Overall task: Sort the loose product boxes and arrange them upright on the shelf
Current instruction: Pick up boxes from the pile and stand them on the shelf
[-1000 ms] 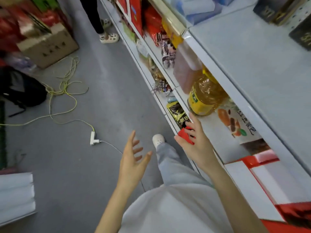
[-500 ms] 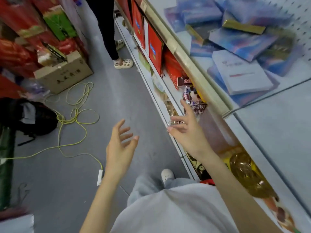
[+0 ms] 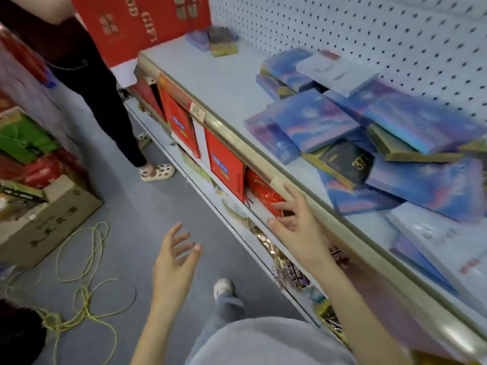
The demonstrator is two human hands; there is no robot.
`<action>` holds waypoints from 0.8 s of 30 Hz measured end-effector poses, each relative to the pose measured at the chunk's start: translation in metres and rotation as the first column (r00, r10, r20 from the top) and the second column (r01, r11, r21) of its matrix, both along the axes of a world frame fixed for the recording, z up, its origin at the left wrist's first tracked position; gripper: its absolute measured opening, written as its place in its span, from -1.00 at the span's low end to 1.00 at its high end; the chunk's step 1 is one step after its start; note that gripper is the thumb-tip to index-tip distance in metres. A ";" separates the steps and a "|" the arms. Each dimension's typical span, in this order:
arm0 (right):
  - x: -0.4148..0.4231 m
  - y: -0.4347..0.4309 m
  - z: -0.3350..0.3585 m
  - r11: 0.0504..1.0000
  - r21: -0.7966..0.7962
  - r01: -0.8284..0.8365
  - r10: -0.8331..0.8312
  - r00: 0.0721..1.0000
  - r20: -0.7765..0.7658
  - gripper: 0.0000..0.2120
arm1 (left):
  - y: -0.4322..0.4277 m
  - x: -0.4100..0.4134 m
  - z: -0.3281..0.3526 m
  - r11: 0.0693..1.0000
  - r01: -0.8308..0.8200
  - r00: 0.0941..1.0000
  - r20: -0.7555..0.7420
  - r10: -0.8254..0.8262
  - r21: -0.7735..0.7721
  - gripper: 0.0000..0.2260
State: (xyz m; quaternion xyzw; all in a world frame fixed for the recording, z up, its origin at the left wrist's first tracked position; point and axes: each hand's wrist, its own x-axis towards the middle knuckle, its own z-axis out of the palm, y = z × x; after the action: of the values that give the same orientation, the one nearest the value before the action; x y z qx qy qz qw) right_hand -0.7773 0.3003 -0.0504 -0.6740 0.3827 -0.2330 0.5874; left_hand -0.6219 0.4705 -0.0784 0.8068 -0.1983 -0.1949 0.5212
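A loose pile of flat product boxes (image 3: 324,122), mostly blue-purple with a few black-and-gold ones (image 3: 345,160) and a pale one (image 3: 340,72), lies tumbled on the grey shelf (image 3: 210,83) at upper right. A few small boxes (image 3: 218,40) sit at the shelf's far end. My right hand (image 3: 297,227) hovers with spread fingers just below the shelf's gold front rail (image 3: 263,159), holding nothing. My left hand (image 3: 174,262) hangs open over the aisle floor, empty.
Another person (image 3: 87,75) stands in the aisle by the shelf's far end, beside a red gift bag (image 3: 137,25). Red packs (image 3: 224,164) fill the lower shelf. A cardboard carton (image 3: 44,217) and a yellow cord (image 3: 84,299) lie on the floor at left.
The view has swung up from the lower shelves to the top shelf with the box pile. My right hand let go of a red item and rose to the shelf rail; my left hand stayed open.
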 end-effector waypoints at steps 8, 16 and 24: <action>0.067 -0.062 0.035 0.910 -0.078 0.408 -0.411 0.912 -0.019 -0.60 | -0.123 0.146 0.046 0.949 0.314 0.948 0.050 -0.313 -0.015 -0.60; 0.067 -0.112 0.027 0.665 -0.112 0.739 -0.744 0.667 -0.016 -0.73 | -0.242 0.143 0.047 0.852 0.521 0.851 0.108 -0.513 -0.051 -0.66; 0.093 -0.133 0.029 0.558 0.082 0.826 -0.830 0.552 0.081 -0.54 | -0.344 0.126 0.057 0.667 0.730 0.658 0.109 -0.745 0.149 -0.59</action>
State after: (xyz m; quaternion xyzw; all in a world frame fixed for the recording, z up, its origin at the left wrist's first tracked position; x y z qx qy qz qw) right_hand -0.6848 0.1672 -0.0217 -0.3909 0.6253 -0.5120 0.4405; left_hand -0.4963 0.1268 -0.0212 0.6928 -0.5405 -0.3331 0.3420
